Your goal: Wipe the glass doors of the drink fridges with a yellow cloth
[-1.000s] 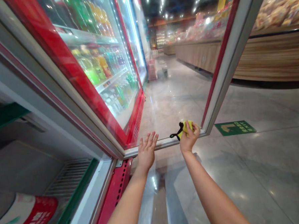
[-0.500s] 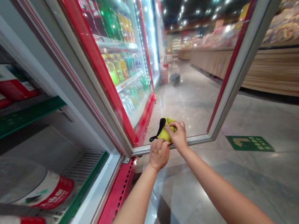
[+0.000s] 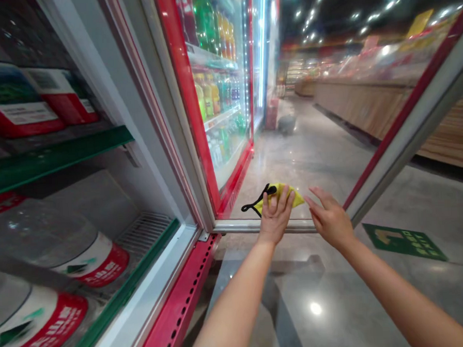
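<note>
A yellow cloth (image 3: 296,199) with black edging and a black loop lies against the glass door (image 3: 304,154), just above its grey bottom rail (image 3: 230,225). My left hand (image 3: 276,219) presses on it with fingers spread and lying flat, covering its middle. Just right of the cloth's pointed corner is my right hand (image 3: 330,217). Its fingers are stretched out and apart, with the fingertips close to that corner; whether they touch it I cannot tell.
The open fridge at left has green-edged shelves (image 3: 109,143) with large water bottles (image 3: 99,253). A red-framed drinks cooler (image 3: 220,101) stands beyond the door. Right are a wood-panelled counter (image 3: 348,102) and a green floor sign (image 3: 404,241).
My right hand has come off the cloth and moved right. My left hand has gone from gripping the cloth's lower edge to lying flat on it. The cloth is spread wider. The view has shifted.
</note>
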Action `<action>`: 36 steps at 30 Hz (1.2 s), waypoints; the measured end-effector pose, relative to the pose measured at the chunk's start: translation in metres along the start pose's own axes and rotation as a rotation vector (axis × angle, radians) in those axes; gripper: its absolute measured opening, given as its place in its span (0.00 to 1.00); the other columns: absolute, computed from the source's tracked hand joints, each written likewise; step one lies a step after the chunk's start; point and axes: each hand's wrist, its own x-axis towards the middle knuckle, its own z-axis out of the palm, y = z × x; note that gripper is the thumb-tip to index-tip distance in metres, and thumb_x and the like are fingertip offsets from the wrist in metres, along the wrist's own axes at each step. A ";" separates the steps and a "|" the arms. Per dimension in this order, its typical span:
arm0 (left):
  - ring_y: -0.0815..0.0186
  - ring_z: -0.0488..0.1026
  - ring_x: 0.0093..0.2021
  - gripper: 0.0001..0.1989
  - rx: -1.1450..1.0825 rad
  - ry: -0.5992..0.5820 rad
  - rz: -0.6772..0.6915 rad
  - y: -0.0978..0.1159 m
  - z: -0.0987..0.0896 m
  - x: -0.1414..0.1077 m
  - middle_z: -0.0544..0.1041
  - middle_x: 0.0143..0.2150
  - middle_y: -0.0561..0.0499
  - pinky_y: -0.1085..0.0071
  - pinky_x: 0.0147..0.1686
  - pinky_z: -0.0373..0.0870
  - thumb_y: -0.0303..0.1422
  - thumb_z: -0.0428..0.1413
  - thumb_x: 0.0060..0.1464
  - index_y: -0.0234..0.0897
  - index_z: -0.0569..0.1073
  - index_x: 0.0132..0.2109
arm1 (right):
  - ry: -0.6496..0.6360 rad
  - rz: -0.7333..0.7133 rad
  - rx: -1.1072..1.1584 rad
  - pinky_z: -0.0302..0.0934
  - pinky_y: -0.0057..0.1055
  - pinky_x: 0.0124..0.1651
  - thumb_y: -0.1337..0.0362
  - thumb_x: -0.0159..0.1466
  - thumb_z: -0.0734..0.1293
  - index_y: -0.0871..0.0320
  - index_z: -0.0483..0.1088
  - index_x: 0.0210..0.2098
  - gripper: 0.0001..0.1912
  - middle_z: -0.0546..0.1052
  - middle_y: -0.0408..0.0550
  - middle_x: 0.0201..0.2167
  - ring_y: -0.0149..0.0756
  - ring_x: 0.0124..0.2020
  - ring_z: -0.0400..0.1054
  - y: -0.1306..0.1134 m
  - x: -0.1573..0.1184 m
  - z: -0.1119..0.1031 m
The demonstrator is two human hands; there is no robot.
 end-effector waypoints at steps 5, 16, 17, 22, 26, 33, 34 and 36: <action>0.64 0.52 0.76 0.33 -0.063 -0.199 0.232 -0.021 0.002 -0.035 0.60 0.75 0.57 0.49 0.76 0.45 0.23 0.46 0.68 0.54 0.53 0.75 | -0.142 -0.129 -0.284 0.55 0.61 0.69 0.80 0.61 0.61 0.58 0.61 0.69 0.38 0.50 0.62 0.76 0.54 0.77 0.45 0.014 -0.035 0.022; 0.70 0.59 0.73 0.26 -0.003 -0.325 0.210 -0.090 -0.012 -0.112 0.69 0.70 0.56 0.51 0.74 0.47 0.27 0.45 0.70 0.54 0.62 0.70 | -0.190 -0.154 -0.319 0.54 0.63 0.69 0.77 0.64 0.62 0.59 0.55 0.73 0.38 0.37 0.63 0.78 0.58 0.77 0.38 0.027 -0.045 0.022; 0.67 0.58 0.74 0.27 0.024 -0.317 0.169 -0.094 -0.014 -0.117 0.67 0.71 0.55 0.49 0.74 0.48 0.27 0.46 0.70 0.52 0.61 0.71 | -0.185 -0.147 -0.312 0.54 0.63 0.70 0.76 0.64 0.62 0.59 0.53 0.73 0.39 0.37 0.62 0.78 0.57 0.78 0.37 0.024 -0.043 0.021; 0.65 0.58 0.74 0.29 0.059 -0.311 0.160 -0.096 -0.015 -0.123 0.64 0.73 0.54 0.54 0.74 0.50 0.27 0.48 0.68 0.50 0.60 0.72 | -0.164 -0.101 -0.307 0.57 0.63 0.68 0.70 0.66 0.65 0.63 0.38 0.77 0.46 0.29 0.67 0.77 0.63 0.77 0.37 -0.001 -0.032 0.026; 0.69 0.61 0.72 0.28 0.068 -0.294 0.174 -0.117 -0.022 -0.131 0.67 0.72 0.56 0.59 0.75 0.49 0.27 0.48 0.68 0.53 0.61 0.71 | -0.171 -0.126 -0.353 0.60 0.60 0.66 0.70 0.67 0.64 0.66 0.28 0.76 0.50 0.23 0.71 0.75 0.67 0.76 0.39 -0.005 -0.027 0.029; 0.59 0.68 0.68 0.25 0.132 -0.197 -0.011 -0.133 -0.029 -0.160 0.75 0.65 0.49 0.52 0.71 0.58 0.25 0.51 0.65 0.45 0.70 0.67 | -0.176 -0.132 -0.377 0.62 0.58 0.65 0.72 0.66 0.65 0.67 0.22 0.75 0.53 0.23 0.75 0.74 0.69 0.75 0.43 -0.005 -0.027 0.031; 0.60 0.69 0.67 0.25 0.130 -0.183 -0.018 -0.132 -0.030 -0.158 0.76 0.65 0.50 0.54 0.70 0.61 0.25 0.51 0.64 0.45 0.71 0.66 | -0.171 -0.130 -0.377 0.62 0.58 0.65 0.72 0.66 0.65 0.68 0.22 0.75 0.54 0.23 0.75 0.74 0.70 0.75 0.43 -0.006 -0.027 0.030; 0.61 0.70 0.66 0.25 0.123 -0.149 -0.032 -0.133 -0.033 -0.149 0.76 0.64 0.51 0.59 0.68 0.65 0.23 0.50 0.64 0.46 0.72 0.64 | -0.171 -0.136 -0.372 0.64 0.58 0.65 0.72 0.66 0.65 0.67 0.20 0.75 0.54 0.23 0.74 0.74 0.70 0.74 0.44 -0.006 -0.028 0.029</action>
